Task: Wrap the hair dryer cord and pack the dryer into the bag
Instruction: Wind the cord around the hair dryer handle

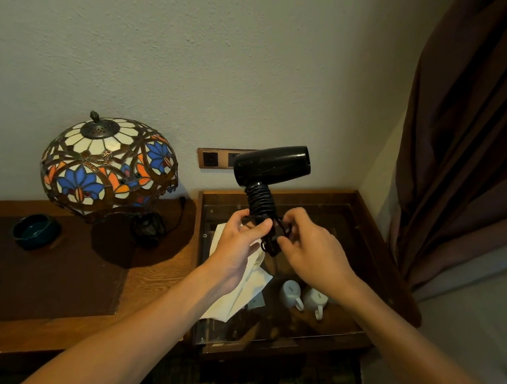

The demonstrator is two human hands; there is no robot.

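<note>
Bare forearms reach in from the near edge, meeting over the glass-topped side table [363, 208]. Farthest left, on the wooden desk [149, 281], a dark green glazed ashtray [35, 230] sits toward the back edge, and beside it stands a stained-glass lamp [107, 163], its domed shade pieced from cream, blue and orange panes. Further right, the left hand [236, 246] has its fingers [259, 225] closed around the lower end of the handle of the black hair dryer [271, 165], probably to keep the body steady and upright while the cord is finished off. That coiled cord [261, 202] is wound in tight ridged turns up the handle, so the wrapping looks nearly done. Under the hands lies a pale, creased fabric piece [243, 289], which may be the bag, though I cannot be sure. The right hand [309, 248] pinches the loose tail of cord at the handle's foot, fingers narrow, seemingly tucking it in. Below the glass, two white ceramic cups [302, 297] hang handles-down. A brown curtain [459, 139] falls in heavy folds at far right.
</note>
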